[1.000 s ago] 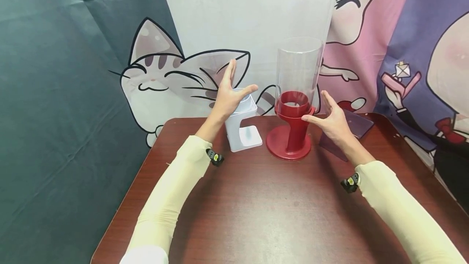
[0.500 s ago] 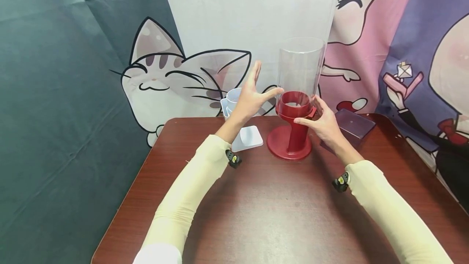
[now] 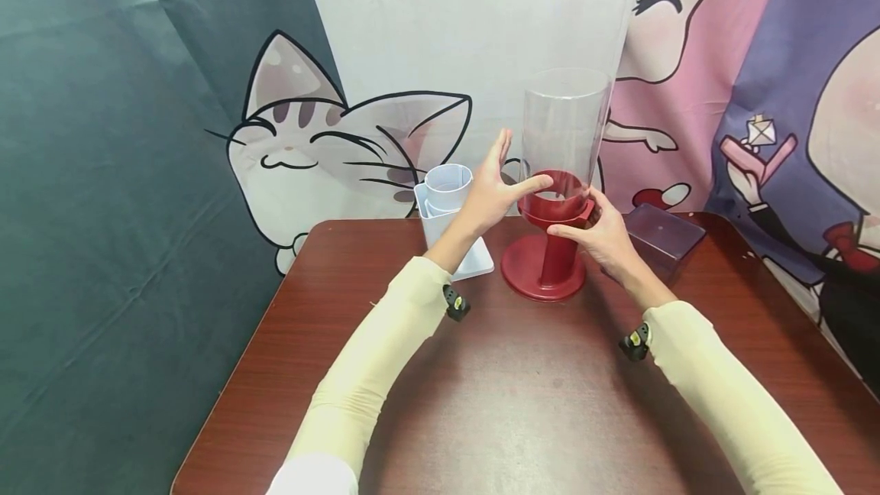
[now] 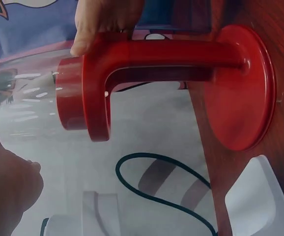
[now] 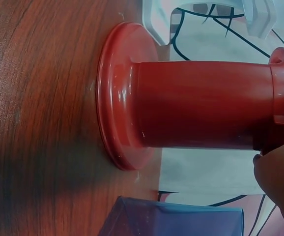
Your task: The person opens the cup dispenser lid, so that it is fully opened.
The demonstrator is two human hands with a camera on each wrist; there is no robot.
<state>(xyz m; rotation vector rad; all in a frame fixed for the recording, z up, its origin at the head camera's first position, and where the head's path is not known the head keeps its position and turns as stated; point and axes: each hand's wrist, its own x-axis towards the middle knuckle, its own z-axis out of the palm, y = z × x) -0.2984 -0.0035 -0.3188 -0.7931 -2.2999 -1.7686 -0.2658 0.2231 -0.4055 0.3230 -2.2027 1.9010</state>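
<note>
A red dispenser stand (image 3: 560, 258) with a round base and a ring-shaped top stands upright near the table's back edge. Its ring bears a tall clear cylinder (image 3: 565, 124). My right hand (image 3: 606, 239) grips the ring from the right, thumb in front and fingers round the side; the right wrist view shows the thumb (image 5: 279, 172) right under the collar. On the other side my left hand (image 3: 493, 195) is spread, fingers straight up, its thumb overlapping the cylinder's lower part. The left wrist view shows this hand (image 4: 9, 182) beside the cylinder, holding nothing.
A white stand (image 3: 447, 189) with a round cup-like top is partly hidden behind my left forearm. A translucent purple box (image 3: 665, 234) sits at the back right. Cartoon-printed cloth (image 3: 385, 37) hangs right behind the brown table (image 3: 522, 388).
My left hand has moved right, from the white stand to the clear cylinder. My right hand has moved left and closed round the red stand's ring. The stands appear unmoved.
</note>
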